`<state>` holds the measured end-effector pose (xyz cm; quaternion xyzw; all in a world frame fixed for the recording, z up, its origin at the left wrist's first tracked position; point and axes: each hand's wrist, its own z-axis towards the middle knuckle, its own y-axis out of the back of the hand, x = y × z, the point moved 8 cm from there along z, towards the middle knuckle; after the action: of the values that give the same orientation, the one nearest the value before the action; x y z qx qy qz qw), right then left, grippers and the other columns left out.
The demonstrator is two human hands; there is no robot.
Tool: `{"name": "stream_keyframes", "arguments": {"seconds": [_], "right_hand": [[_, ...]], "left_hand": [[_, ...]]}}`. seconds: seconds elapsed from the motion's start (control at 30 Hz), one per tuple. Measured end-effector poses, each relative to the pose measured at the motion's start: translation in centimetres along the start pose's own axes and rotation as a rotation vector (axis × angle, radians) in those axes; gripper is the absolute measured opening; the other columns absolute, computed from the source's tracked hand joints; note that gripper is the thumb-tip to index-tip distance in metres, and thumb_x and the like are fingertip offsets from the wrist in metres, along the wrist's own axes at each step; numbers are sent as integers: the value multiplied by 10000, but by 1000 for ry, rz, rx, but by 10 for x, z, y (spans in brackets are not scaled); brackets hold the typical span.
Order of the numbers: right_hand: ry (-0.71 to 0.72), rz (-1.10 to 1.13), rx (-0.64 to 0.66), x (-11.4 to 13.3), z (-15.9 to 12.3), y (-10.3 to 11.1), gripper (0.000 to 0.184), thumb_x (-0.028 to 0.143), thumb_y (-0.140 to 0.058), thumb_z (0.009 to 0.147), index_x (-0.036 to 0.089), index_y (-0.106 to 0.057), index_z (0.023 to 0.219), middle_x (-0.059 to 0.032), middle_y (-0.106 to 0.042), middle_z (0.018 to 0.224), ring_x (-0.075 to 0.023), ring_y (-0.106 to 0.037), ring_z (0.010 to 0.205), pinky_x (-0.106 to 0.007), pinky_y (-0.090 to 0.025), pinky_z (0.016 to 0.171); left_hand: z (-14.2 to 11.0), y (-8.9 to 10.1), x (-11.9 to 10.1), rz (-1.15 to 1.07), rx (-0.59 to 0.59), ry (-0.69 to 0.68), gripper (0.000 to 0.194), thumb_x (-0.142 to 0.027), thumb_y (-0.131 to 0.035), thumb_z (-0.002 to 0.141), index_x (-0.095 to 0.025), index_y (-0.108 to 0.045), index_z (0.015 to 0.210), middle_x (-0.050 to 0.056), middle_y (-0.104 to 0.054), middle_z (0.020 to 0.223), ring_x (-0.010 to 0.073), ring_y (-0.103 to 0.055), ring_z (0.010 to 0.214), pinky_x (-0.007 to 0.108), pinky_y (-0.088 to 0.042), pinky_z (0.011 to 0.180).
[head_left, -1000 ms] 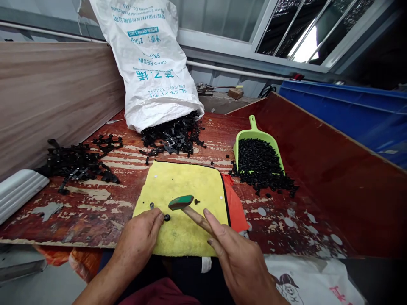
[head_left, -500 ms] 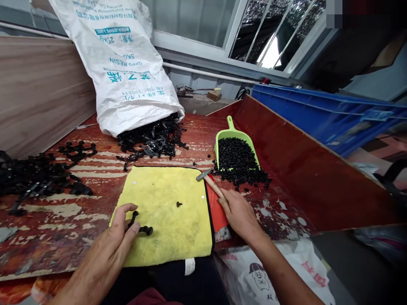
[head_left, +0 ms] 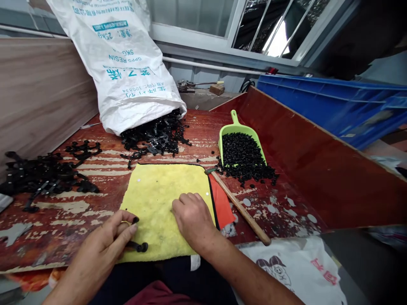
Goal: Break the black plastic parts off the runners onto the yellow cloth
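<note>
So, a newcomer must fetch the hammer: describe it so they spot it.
On the worn red table, find the yellow cloth. The hammer lies slanting past its right side, head at the far right corner; its long wooden handle sets it apart from the green dustpan beyond.

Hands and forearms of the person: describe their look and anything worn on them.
The left hand and right hand are ungloved, with no ring in sight. The left forearm and right forearm are bare, with no watch, bracelet or sleeve showing. A maroon garment shows at the bottom edge.
</note>
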<state>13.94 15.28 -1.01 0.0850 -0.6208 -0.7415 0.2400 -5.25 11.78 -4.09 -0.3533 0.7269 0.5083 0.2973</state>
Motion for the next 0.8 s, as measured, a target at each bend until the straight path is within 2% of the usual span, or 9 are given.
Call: {"name": "stream_keyframes", "arguments": {"seconds": [0.1, 0.17, 0.23, 0.3, 0.43, 0.5, 0.63, 0.73, 0.8], "right_hand": [[71, 87, -17, 4, -12, 0, 112, 212, -632, 918, 195, -650, 808, -40, -647, 843, -199, -551, 839, -329, -383, 769], [69, 213, -67, 1, -19, 2, 113, 148, -576, 932, 189, -679, 949, -43, -663, 855, -200, -566, 854, -329, -406, 790], [35, 357, -128, -2, -23, 3, 280, 75, -522, 929, 186, -648, 1153, -46, -688, 897, -195, -592, 870, -325, -432, 812], [19, 466, -160, 0, -25, 1, 374, 67, -501, 935, 197, -590, 1274, -47, -705, 952, -189, -612, 894, -320, -450, 846], [83, 500, -88, 17, -23, -4, 454, 56, -490, 933, 224, -542, 1352, -48, -683, 1068, -186, -600, 969, -311, -449, 892], [34, 477, -71, 16, -22, -3, 419, 100, -561, 917, 219, -568, 1319, -60, -643, 1123, -200, -570, 1007, -319, -439, 889], [-120, 401, -75, 1, -25, 6, 140, 272, -728, 857, 248, -699, 992, -21, -624, 989, -209, -510, 954, -354, -373, 844], [-101, 339, -55, 4, -23, 9, 16, 267, -707, 878, 277, -707, 891, 10, -626, 902, -196, -482, 917, -374, -307, 819], [-70, 308, -47, 10, -19, 8, 35, 257, -671, 894, 271, -701, 886, 5, -629, 896, -198, -473, 915, -388, -283, 825]], "left_hand": [[-1, -5, 3, -87, 51, -5, 370, -607, -525, 872, -241, -502, 924, -44, -609, 651, 168, -558, 611, 238, -416, 559], [0, -6, -2, -67, 67, -38, 353, -586, -533, 880, -234, -524, 844, -44, -595, 644, 162, -548, 629, 235, -418, 592], [0, -5, -9, -32, 51, -54, 359, -574, -516, 895, -230, -573, 811, -29, -625, 694, 172, -568, 687, 238, -427, 627], [-1, -4, -17, -7, 37, -48, 398, -573, -471, 917, -229, -625, 789, -14, -667, 756, 187, -596, 755, 243, -440, 666], [1, -8, -30, -8, 73, -78, 476, -565, -409, 940, -225, -658, 718, -8, -695, 767, 198, -620, 779, 254, -451, 713], [4, -10, -31, 18, 80, -93, 453, -561, -431, 931, -223, -664, 739, -6, -693, 759, 201, -618, 765, 262, -445, 694], [7, -15, -32, 169, 129, -135, 433, -548, -433, 933, -221, -617, 718, 0, -663, 715, 207, -605, 736, 280, -413, 661], [7, -20, -39, 328, 150, -176, 419, -496, -397, 951, -227, -607, 707, 5, -671, 713, 210, -606, 718, 303, -389, 695], [7, -21, -46, 451, 128, -194, 408, -463, -379, 960, -236, -619, 722, 12, -686, 722, 224, -606, 725, 328, -365, 728]]}}
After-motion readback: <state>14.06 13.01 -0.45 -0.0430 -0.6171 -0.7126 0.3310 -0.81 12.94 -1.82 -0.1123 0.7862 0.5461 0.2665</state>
